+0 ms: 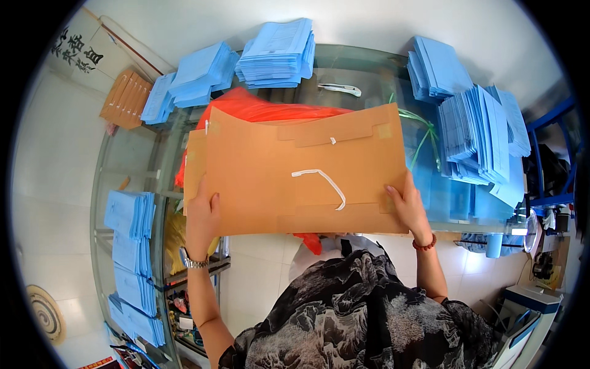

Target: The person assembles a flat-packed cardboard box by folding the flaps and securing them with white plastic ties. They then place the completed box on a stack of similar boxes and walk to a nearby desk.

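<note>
A: Here, where is the brown paper envelope [295,172]?

B: Centre of the frame, held flat above the glass counter [344,67], white string [322,182] facing up.

A: And each grip?

B: The left hand [201,215] clasps its lower left edge; the right hand [407,206] clasps its lower right edge. Blue envelope stacks [276,52] occupy the upper frame.

A big glass table [362,58] fills the middle. Blue paper stacks [276,52] sit at the far edge of the table, and more blue stacks [476,132] sit on its right side. A red plastic bag [258,107] lies on the table top. Another row of blue stacks [130,237] lies at the table's left end. Brown envelopes [126,98] rest on the floor past the table's far left corner.
</note>
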Action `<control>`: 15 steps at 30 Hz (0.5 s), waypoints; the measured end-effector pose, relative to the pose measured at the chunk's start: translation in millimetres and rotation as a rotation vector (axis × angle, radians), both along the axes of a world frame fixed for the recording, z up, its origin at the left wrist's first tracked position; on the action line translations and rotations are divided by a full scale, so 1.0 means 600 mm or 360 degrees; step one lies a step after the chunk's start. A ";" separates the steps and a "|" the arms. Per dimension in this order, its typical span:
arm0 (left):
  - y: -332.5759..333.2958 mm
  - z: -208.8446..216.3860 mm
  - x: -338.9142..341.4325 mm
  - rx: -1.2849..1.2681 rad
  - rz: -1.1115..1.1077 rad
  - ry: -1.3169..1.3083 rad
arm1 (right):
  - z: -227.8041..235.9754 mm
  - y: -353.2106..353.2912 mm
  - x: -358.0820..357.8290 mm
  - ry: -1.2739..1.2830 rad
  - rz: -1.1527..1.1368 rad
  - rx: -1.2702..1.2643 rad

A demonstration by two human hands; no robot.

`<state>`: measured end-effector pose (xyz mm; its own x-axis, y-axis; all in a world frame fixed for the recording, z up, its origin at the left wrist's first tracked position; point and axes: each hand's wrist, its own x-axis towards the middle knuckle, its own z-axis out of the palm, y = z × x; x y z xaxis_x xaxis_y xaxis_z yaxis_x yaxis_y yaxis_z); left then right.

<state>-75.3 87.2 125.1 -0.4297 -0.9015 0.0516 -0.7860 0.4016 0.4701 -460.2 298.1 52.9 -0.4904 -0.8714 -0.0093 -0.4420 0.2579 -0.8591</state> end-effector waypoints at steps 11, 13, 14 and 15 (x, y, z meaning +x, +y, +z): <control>0.072 0.057 -0.070 0.0628 -0.0480 0.0106 | -0.037 -0.034 0.083 -0.0137 0.0365 -0.0045; 0.093 0.050 -0.098 0.0586 -0.0476 -0.0085 | -0.059 -0.038 0.081 -0.0232 0.0256 0.0114; 0.109 0.034 -0.114 0.0557 -0.0475 -0.0074 | -0.068 -0.038 0.079 -0.0240 0.0238 0.0074; 0.123 0.010 -0.134 0.0532 -0.0490 -0.0056 | -0.080 -0.036 0.074 -0.0242 0.0207 0.0038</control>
<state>-155.9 161.0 131.1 -0.6766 -0.6961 -0.2401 -0.6716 0.4498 0.5887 -415.6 276.2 5.0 -0.3653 -0.9259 -0.0963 -0.3384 0.2285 -0.9128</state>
